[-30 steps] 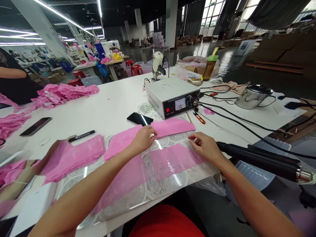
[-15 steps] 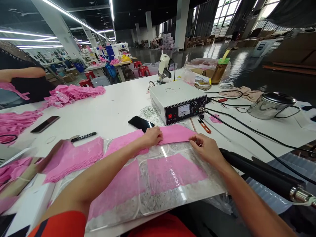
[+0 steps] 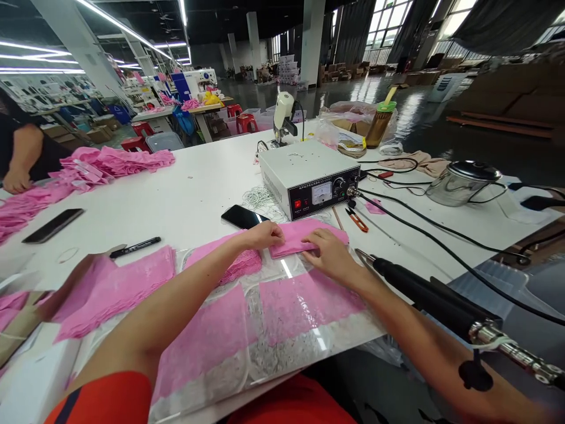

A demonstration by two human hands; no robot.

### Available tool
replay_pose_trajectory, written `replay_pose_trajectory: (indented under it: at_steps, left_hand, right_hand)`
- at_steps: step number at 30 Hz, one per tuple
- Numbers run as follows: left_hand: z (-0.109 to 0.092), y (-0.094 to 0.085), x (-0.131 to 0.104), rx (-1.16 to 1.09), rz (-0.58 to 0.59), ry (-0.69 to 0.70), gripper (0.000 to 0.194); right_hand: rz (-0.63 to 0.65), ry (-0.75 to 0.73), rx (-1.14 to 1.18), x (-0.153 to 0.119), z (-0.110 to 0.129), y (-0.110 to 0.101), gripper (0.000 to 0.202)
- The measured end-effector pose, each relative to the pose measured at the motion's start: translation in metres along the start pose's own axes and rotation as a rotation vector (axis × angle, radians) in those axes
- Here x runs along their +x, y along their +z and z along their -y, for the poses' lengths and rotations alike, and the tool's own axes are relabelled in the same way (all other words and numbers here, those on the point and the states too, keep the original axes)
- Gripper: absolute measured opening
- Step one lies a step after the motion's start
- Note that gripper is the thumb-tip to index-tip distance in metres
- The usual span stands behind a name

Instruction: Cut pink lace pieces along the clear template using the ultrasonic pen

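Observation:
A folded pink cloth lies at the back edge of a clear sheet, in front of the grey control box. My left hand has its fingers closed on the cloth's left part. My right hand holds the near edge of the same cloth at its middle, thumb below. Flat pink pieces show at the clear sheet. Left of it is a pink stack, partly behind my left arm, and farther left another stack.
The grey control box stands behind my hands with cables running right. A black handheld tool lies beside my right forearm. A phone, marker and orange snips lie around. A person's hand touches pink cloth at far left.
My right hand has moved left along the cloth, from its right corner to its middle. The view has shifted slightly right. The other person's hand now rests on the far-left pile.

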State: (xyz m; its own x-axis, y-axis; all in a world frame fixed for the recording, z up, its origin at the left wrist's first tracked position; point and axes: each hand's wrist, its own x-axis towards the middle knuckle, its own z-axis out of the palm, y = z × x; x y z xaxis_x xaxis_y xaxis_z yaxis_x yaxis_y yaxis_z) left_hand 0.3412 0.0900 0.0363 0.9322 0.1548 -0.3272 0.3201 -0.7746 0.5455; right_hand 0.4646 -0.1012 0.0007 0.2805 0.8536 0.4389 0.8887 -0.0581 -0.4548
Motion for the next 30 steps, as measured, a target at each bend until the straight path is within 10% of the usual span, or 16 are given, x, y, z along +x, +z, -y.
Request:
replay_pose_trajectory:
  at_steps: [12, 19, 30]
  left_hand:
    - [-0.019, -0.015, -0.02, -0.044, -0.049, 0.032, 0.015]
    - [-0.045, 0.024, -0.07, -0.102, 0.077, 0.023, 0.01]
    - [-0.065, 0.059, -0.105, -0.029, 0.09, 0.014, 0.01]
  right_hand:
    - [-0.091, -0.076, -0.204, -0.014, -0.011, -0.009, 0.013]
    - [-0.117, -0.348, -0.226, -0.077, 0.024, -0.029, 0.016]
    - [-0.071, -0.378, -0.147, -0.111, 0.037, -0.032, 0.017]
